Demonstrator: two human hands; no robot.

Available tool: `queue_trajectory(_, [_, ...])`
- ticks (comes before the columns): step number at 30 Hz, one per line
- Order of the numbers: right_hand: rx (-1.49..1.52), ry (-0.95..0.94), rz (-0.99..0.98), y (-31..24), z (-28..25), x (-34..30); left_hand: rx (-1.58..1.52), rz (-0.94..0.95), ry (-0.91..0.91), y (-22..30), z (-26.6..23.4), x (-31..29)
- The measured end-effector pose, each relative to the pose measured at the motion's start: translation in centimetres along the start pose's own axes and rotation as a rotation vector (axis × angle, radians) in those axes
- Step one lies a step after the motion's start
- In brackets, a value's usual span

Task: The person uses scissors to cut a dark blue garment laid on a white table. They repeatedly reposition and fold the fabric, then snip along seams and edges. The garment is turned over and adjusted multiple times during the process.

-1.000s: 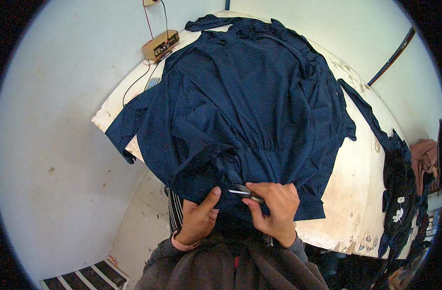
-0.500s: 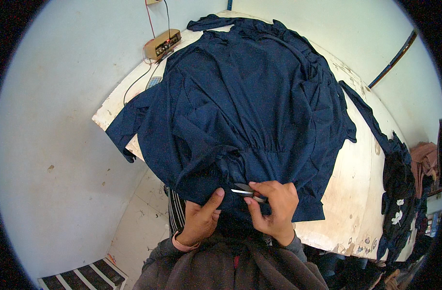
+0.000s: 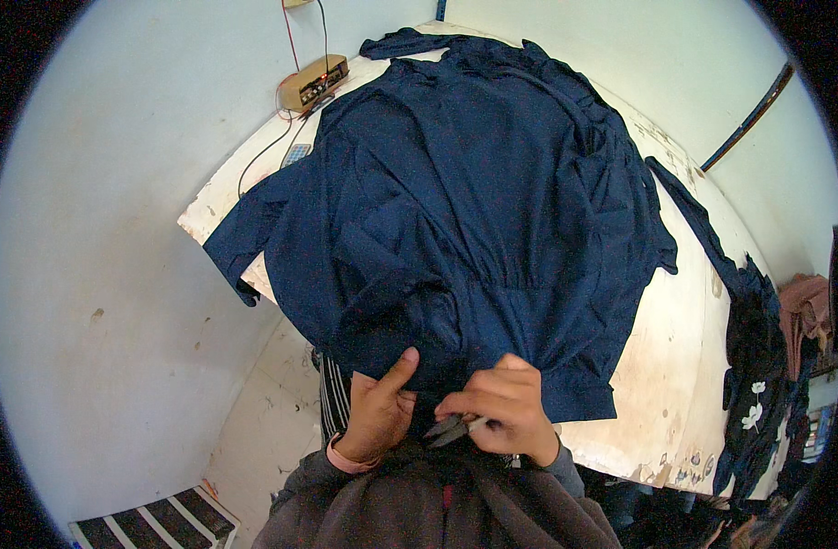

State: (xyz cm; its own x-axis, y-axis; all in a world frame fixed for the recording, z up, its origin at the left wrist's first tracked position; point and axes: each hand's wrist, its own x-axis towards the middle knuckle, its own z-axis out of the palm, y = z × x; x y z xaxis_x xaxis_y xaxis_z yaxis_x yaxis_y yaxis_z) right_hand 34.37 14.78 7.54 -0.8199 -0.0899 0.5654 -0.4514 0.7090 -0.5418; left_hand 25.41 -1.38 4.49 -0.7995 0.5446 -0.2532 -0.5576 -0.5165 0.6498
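Observation:
A large dark blue garment [image 3: 492, 174] with gathered pleats lies spread over the table [image 3: 661, 384], its near edge hanging toward my body. My left hand [image 3: 379, 412] grips that near edge, thumb on top and the other fingers under the cloth. Closed around a pair of thread snips [image 3: 448, 429], my right hand [image 3: 508, 407] is just right of the left one, low over the near edge. The dark blades point left, toward my left hand. Part of the snips' handle is hidden inside my fingers.
A brown box-shaped device [image 3: 313, 84] with wires stands at the table's far left, near a small remote control [image 3: 296, 154]. Black clothing with white flowers [image 3: 754, 407] drapes over the right end. A white wall [image 3: 117, 247] rises on the left, above a black-and-white striped thing [image 3: 158, 522].
My right hand has turned and drawn the snips down and slightly left, toward my body. The blades no longer lie over the cloth by my left thumb. My left hand keeps its hold.

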Motion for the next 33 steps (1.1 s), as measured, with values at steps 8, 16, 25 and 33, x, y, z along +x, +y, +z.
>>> queue_trajectory(8, [0.013, -0.028, 0.101, -0.3, -0.9, -1.6, -0.059, 0.023, 0.034, 0.7, -0.7, 0.6])
queue_trajectory(16, [-0.256, 0.109, 0.076, 0.4, 1.4, 0.6, -0.031, -0.009, 0.007, 0.0, 0.0, -0.4])
queue_trajectory(25, [0.066, -0.006, -0.002, -0.2, 8.2, 1.2, -0.11, 0.275, -0.001, 5.8, -4.1, 4.0])
queue_trajectory(33, [0.152, -0.476, -0.074, 0.0, 17.5, -0.4, -0.005, 0.334, -0.007, 10.5, -7.6, 3.7])
